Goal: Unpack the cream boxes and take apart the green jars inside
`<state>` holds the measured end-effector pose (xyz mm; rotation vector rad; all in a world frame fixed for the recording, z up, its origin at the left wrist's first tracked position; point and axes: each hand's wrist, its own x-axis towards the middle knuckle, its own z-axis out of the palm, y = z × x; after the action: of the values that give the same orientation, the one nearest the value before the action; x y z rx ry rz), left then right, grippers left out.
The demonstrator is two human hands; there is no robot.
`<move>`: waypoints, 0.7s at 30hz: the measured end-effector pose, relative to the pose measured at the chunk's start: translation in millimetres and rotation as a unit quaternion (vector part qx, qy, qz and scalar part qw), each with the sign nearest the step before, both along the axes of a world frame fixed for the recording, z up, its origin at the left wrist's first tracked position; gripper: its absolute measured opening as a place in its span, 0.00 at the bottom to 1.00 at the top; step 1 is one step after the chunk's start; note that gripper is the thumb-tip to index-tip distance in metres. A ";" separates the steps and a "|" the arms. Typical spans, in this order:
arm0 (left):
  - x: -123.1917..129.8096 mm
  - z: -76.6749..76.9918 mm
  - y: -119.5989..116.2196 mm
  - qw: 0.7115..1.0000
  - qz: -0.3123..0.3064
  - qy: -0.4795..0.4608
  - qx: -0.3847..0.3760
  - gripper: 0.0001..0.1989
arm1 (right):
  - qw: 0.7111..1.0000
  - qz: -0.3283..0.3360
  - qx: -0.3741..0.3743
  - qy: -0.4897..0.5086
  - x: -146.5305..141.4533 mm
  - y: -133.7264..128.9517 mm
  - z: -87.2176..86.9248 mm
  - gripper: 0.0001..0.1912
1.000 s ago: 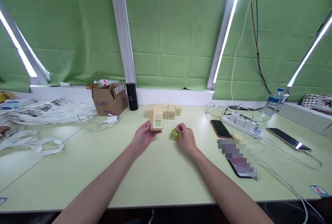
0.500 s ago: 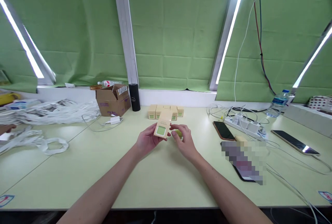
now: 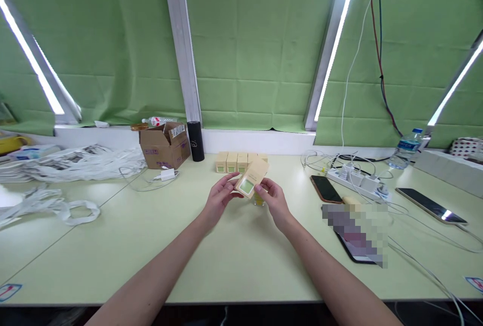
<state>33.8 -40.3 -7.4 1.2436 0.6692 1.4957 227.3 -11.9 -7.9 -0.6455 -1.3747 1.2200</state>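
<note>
Pinches tilted carton (image 3: 255, 175) in right hand (image 3: 275, 199); curls left hand (image 3: 219, 196) half-open at carton's left edge, cannot tell if gripping.

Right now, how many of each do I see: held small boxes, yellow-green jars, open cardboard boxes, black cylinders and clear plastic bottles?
Held small box: 1
Yellow-green jar, partly hidden: 1
Open cardboard box: 1
Black cylinder: 1
Clear plastic bottles: 2, one blue-capped, one red-labelled
Total: 6
</note>
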 end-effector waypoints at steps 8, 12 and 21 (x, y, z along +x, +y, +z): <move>11.8 -4.4 -4.7 0.988 0.038 0.128 0.084 0.27 | 0.998 -0.062 -0.019 -0.010 -0.3 5.7 -7.7 0.28; 15.0 -2.8 -6.7 0.987 0.038 0.131 0.088 0.26 | 0.997 -0.073 -0.010 -0.034 -1.6 3.9 -7.6 0.29; 13.5 -3.8 -5.2 0.986 0.056 0.133 0.086 0.26 | 0.997 -0.049 0.019 -0.060 -4.9 -0.8 -10.5 0.28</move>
<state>47.3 -45.5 -11.3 1.5801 0.8098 1.5186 222.4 -12.7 -18.4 -0.7612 -1.4438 1.0896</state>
